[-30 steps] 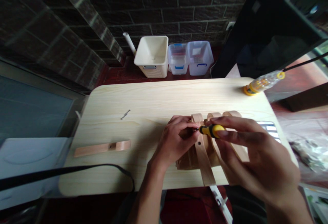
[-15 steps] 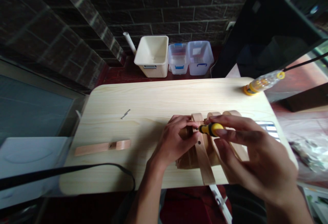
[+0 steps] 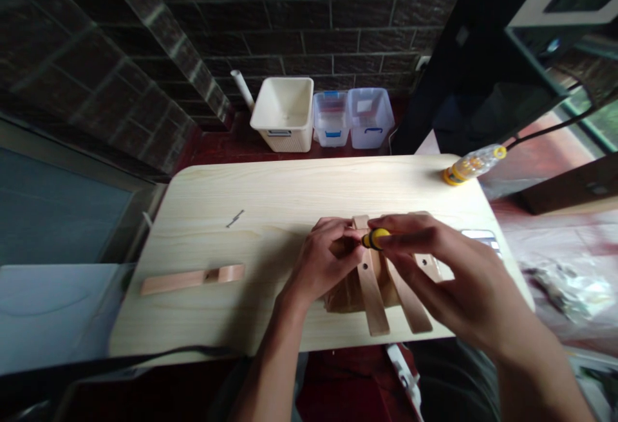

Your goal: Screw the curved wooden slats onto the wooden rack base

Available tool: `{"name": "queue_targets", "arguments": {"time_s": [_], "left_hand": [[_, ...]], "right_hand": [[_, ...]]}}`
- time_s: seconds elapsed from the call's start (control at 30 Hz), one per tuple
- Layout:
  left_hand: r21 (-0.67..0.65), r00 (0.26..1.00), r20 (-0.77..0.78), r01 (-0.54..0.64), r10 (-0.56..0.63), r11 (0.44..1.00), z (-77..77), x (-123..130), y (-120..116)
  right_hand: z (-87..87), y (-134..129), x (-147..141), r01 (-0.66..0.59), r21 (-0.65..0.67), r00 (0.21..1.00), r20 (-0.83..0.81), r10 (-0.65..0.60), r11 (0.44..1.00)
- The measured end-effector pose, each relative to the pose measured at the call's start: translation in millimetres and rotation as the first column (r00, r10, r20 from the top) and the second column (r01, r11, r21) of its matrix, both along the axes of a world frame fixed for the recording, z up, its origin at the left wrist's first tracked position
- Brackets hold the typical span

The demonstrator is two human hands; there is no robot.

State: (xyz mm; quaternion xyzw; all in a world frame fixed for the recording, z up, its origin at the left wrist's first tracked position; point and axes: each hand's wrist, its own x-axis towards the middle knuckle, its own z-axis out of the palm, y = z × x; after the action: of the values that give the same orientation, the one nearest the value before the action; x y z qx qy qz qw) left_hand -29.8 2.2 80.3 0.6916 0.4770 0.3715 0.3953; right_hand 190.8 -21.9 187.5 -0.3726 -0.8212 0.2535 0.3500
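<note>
My right hand (image 3: 449, 267) grips a small yellow-and-black screwdriver (image 3: 375, 238), its tip pointing left at a curved wooden strip (image 3: 373, 300). Close to that tip, the thumb and index finger of my left hand (image 3: 323, 258) are pinched together; what lies between them is too small to make out. The strip has a dark hole below the screwdriver. A second wooden strip (image 3: 410, 303) lies beside it, partly under my right hand, and another with a hole (image 3: 425, 262) shows farther right. Brown wrapping or cardboard (image 3: 345, 300) sits beneath the strips.
A loose wooden piece (image 3: 181, 280) and dark thin screws (image 3: 235, 219) lie on the table's left. A clear-and-yellow container (image 3: 476, 165) stands at the back right, near a phone-like object (image 3: 483, 237). Beyond the table are a cream bin (image 3: 284, 136) and two clear boxes.
The view has shifted slightly. My right hand has turned, and less of the screwdriver's handle shows. The left hand keeps its pinch by the tip.
</note>
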Motion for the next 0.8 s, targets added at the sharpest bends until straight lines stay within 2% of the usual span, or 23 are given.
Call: {"name": "queue_targets", "arguments": {"time_s": [0.13, 0.33, 0.43, 0.63, 0.8], "left_hand": [[0.045, 1.0, -0.006, -0.005, 0.005, 0.999, -2.5, 3.6, 5.0], [0.137, 0.999, -0.003, -0.039, 0.04, 0.99, -7.2, 10.7, 11.0], [0.124, 0.999, -0.023, -0.042, 0.045, 0.991, -7.4, 15.4, 16.4], [0.091, 0.998, -0.023, -0.061, 0.063, 0.994, -6.9, 30.6, 33.4], [0.072, 0.996, -0.034, -0.082, 0.085, 0.994, -7.9, 34.3, 37.1]], "right_hand": [[1.9, 3.4, 4.7, 0.03, -0.059, 0.999, -0.03, -0.031, 0.998], [-9.1, 1.6, 17.3, 0.051, -0.1, 0.99, -0.13, -0.064, 0.994], [-7.8, 6.7, 20.0, 0.088, -0.116, 0.986, -0.133, -0.104, 0.989], [6.1, 28.9, 17.5, 0.092, -0.122, 0.99, -0.093, -0.104, 0.988], [-1.5, 33.6, 18.5, 0.122, -0.097, 0.979, -0.152, -0.136, 0.988]]}}
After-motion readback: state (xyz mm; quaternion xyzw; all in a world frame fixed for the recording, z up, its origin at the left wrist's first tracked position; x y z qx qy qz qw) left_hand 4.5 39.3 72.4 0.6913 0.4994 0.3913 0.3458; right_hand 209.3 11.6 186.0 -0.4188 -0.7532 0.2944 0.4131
